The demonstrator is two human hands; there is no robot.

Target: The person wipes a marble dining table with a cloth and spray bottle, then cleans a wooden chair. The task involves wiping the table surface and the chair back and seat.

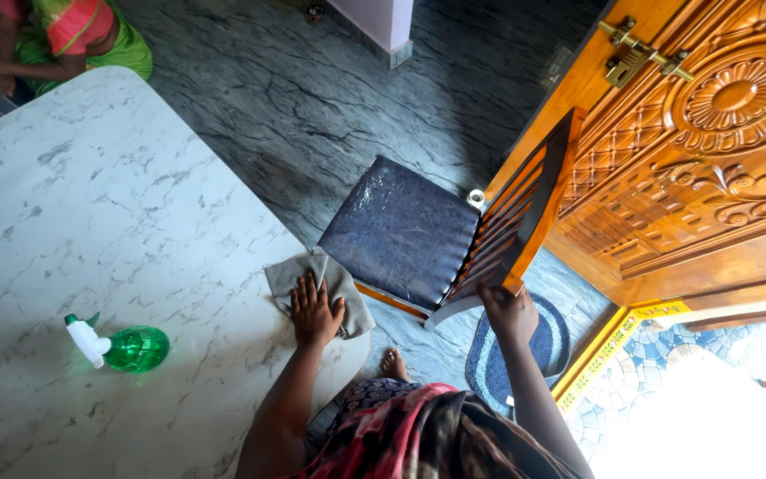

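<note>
Marble-patterned table (108, 222): white top with grey veining and rounded corners, filling the left half of the view from near to far. Carved wooden door (711, 168): orange-brown, with floral relief and a brass latch, standing at the far right. Stone floor (312, 98): dark grey-green with pale streaks, running between table and door. Wooden chair (454, 235): dark padded seat and slatted back, tilted toward the table, standing on the floor just right of the table's edge. Round mat (489, 364): blue and white rings, lying on the floor under the chair's near side. Second person (64, 40): in green and pink clothing, at the far left corner beyond the table, one hand resting there. Grey cloth (321, 279): crumpled, lying on the right edge of the table, part of it hanging past the rim. Green spray bottle (130, 348): translucent, with a white trigger head, lying on its side on the table, well left of the cloth. Left hand (314, 312): fingers spread wide and flat, pressing down on the cloth. Right hand (509, 310): fingers curled around the near end of the chair's back rail, gripping it. Bare foot (393, 364): on the floor between table and mat.
</note>
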